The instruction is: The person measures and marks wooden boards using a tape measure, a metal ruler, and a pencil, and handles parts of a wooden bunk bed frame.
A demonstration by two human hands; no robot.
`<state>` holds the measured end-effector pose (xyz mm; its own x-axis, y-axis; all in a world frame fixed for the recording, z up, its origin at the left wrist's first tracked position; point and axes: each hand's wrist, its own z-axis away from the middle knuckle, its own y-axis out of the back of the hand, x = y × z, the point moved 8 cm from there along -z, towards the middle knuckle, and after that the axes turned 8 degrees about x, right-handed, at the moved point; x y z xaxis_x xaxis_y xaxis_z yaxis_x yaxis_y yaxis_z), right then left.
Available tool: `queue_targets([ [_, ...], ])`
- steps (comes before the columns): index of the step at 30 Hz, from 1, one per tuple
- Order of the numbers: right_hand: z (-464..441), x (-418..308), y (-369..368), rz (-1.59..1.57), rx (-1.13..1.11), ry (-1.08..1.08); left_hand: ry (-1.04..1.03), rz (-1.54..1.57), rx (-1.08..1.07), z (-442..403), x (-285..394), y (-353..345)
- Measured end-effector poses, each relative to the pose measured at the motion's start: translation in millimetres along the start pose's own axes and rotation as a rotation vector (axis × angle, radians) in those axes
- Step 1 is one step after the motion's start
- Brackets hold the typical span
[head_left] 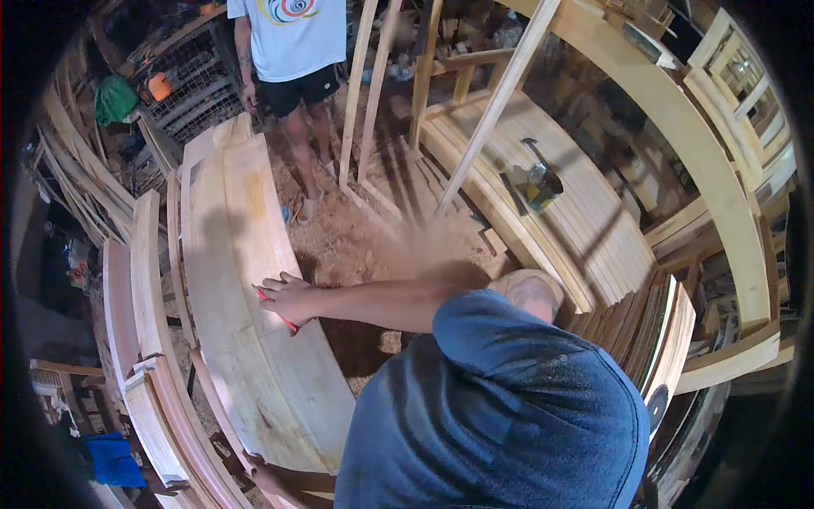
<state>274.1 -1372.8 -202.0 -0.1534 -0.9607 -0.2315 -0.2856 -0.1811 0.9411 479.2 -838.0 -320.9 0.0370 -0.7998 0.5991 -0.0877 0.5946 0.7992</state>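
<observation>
Gripping red tool (293,328), right hand (291,300) touches board (251,242); left hand's (266,478) grip, container's (543,188) contents unclear.

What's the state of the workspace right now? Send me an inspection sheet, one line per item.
Surface: pale boards side by side, shadows falling across
Job's things: red pencil-like tool at the boards, under the right hand
Clutter: wood shavings on the floor; container on stacked boards
Grippers: right hand's fingers around the tool; left hand near the boards' edge at picture bottom, grip unclear
Cables: nothing seen
Surroundings: person in white shirt standing beyond the boards
</observation>
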Motion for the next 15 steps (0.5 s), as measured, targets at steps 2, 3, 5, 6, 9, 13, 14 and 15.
queue_targets([
  [2,1,1,-1,-0.001,0.005,-0.004,0.006,0.025,-0.012,-2,-8,-4],
  [3,0,1,-1,0.002,0.001,-0.007,0.024,-0.043,-0.013,-5,-13,-5],
  [5,0,1,-3,0.0,-0.005,-0.007,0.061,-0.18,-0.021,-8,-14,-3],
  [6,0,1,-3,-0.003,-0.007,-0.003,0.051,-0.173,-0.02,-6,-8,-5],
  [9,-1,1,-7,-0.016,-0.01,-0.007,0.004,-0.186,-0.004,-2,12,1],
  [13,0,0,-1,-0.016,-0.025,0.011,-0.099,-0.273,0.039,16,42,14],
  [14,-2,4,4,-0.244,-0.189,-0.02,-0.111,-0.299,0.049,24,54,20],
  [15,-7,-2,15,-0.475,-0.353,-0.052,-0.136,-0.334,0.054,33,66,29],
])
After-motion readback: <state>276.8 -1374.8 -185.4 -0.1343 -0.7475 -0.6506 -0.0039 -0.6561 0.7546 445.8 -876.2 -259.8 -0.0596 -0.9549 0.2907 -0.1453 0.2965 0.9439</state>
